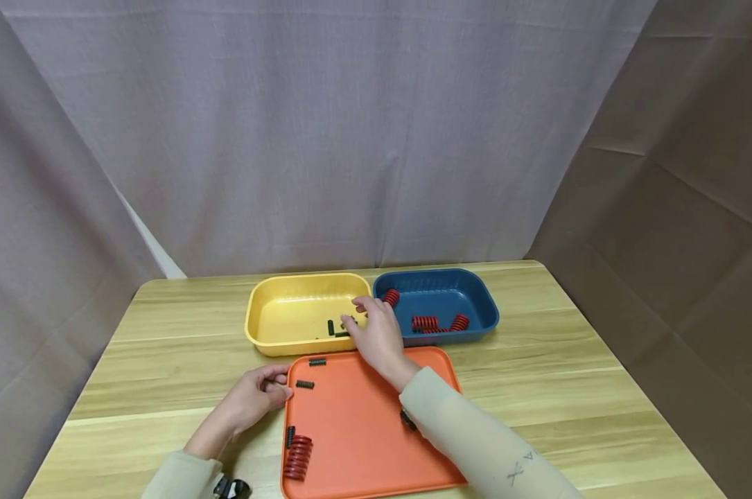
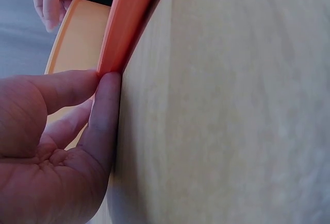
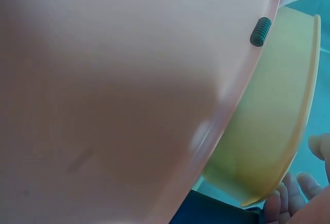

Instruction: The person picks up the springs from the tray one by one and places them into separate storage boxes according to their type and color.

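Observation:
My left hand (image 1: 247,404) pinches the left rim of the orange tray (image 1: 357,409); the left wrist view shows thumb and finger of that hand (image 2: 56,152) at the tray's edge (image 2: 116,38). Over the right end of the yellow bin (image 1: 269,339), my right hand (image 1: 380,341) hangs with fingers apart, nothing visible between them. Below it, small dark springs (image 1: 330,328) lie in the bin. On the tray are dark springs (image 1: 305,384) and, at its left side, a large red spring (image 1: 298,459). Another dark spring (image 1: 407,419) is beside my right sleeve.
A blue bin (image 1: 484,315) with several red springs (image 1: 425,323) stands directly right of the yellow one, behind the tray. A curtain (image 1: 288,138) hangs behind the wooden table (image 1: 575,395). A black object (image 1: 232,488) is by my left sleeve.

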`<state>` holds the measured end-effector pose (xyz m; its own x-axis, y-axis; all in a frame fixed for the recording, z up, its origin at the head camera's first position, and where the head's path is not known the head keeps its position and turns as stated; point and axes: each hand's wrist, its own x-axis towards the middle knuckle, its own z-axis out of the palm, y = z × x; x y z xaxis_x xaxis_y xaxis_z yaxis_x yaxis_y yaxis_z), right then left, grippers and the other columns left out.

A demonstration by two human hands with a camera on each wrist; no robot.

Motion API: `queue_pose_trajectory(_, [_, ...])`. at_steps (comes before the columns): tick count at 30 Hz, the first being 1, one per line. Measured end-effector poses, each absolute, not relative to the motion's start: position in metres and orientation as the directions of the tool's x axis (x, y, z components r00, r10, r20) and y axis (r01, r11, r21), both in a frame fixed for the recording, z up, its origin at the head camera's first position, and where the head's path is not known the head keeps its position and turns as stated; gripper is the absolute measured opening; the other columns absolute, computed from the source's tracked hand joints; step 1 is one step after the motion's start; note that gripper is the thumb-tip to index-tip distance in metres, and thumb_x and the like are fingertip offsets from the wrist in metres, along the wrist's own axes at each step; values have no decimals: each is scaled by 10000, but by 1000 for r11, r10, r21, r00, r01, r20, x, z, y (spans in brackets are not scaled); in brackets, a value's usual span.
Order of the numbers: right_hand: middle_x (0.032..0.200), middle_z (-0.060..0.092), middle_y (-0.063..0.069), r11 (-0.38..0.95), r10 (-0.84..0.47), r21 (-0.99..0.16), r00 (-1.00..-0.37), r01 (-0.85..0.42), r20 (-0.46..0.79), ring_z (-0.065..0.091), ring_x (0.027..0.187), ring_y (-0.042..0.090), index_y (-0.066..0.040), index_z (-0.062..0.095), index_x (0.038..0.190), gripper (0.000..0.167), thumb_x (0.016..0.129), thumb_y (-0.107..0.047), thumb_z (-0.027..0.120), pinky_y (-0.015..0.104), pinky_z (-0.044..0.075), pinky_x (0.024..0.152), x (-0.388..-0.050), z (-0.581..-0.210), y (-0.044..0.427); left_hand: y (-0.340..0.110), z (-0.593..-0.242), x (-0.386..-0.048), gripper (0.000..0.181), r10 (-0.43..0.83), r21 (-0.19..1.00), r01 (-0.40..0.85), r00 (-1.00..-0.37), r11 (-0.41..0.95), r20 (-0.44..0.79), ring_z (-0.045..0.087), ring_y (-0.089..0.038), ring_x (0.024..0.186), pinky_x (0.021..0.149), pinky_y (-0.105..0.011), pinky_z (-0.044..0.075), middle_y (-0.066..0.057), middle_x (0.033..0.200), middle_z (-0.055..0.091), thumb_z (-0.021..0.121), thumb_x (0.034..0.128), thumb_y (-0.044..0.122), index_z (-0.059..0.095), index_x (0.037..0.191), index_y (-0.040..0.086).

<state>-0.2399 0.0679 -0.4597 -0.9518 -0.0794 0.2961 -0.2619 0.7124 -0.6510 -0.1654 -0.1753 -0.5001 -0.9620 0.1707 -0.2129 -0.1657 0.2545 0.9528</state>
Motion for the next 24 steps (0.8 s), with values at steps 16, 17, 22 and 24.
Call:
queue_pose_trajectory(16, [1043, 609, -37, 607, -129, -735, -950, -303, 285, 569, 931, 259, -180, 648, 1137, 339, 858, -349, 738, 335, 492, 742, -222, -449, 75, -179, -496, -163, 503, 181, 951, -139, -964, 276, -193, 566, -202, 844, 658, -249, 529, -131, 1037, 578, 711, 819, -10, 558, 1297, -36])
queue_pose_trajectory(17, [1037, 609, -50, 596, -133, -745, -952, -299, 276, 570, 921, 246, -187, 651, 1129, 346, 847, -363, 747, 326, 496, 737, -219, -448, 75, -179, -496, -163, 504, 181, 951, -138, -964, 276, -193, 565, -202, 842, 657, -249, 528, -132, 1036, 578, 711, 816, -12, 558, 1296, -36])
queue_pose_trajectory(22, [1039, 612, -83, 539, -176, -794, -959, -282, 221, 561, 908, 176, -210, 661, 1124, 402, 806, -435, 760, 306, 509, 752, -209, -444, 76, -179, -497, -163, 486, 179, 951, -140, -965, 274, -194, 563, -200, 835, 649, -243, 520, -131, 1030, 581, 709, 815, -17, 571, 1281, -31])
queue_pose_trajectory(24, [1047, 613, -100, 525, -204, -803, -958, -282, 203, 562, 923, 158, -231, 664, 1120, 405, 796, -456, 758, 306, 509, 773, -204, -444, 75, -179, -497, -163, 481, 179, 952, -144, -964, 271, -197, 562, -199, 836, 649, -245, 522, -132, 1031, 580, 708, 819, -15, 572, 1279, -30])
